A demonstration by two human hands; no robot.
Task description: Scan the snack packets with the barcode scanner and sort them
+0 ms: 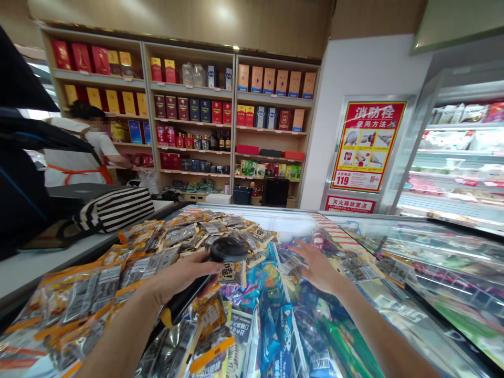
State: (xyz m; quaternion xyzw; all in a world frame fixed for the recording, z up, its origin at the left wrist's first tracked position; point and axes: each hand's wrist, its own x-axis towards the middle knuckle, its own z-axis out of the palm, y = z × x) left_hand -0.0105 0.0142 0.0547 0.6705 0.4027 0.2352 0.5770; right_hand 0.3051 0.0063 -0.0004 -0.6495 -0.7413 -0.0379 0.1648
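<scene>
My left hand (179, 278) is wrapped round the handle of a black handheld barcode scanner (228, 249) with a yellow part near its lower end. Beneath and around it lie many clear snack packets (96, 289) with orange edges, piled over the left of the chest freezer. My right hand (321, 269) is stretched out over the freezer, fingers apart, beside a small snack packet (292, 266). Whether the fingertips touch that packet I cannot tell. Below both hands, blue ice cream wrappers (271, 333) show between white wire dividers (297, 341).
More snack packets (356, 265) lie on the freezer's right glass lid (401, 310). A black-and-white striped bag (116, 210) rests on the counter at left. Behind it stands a person (81, 152) in white with orange straps. Shelves of boxes (192, 107) line the back wall.
</scene>
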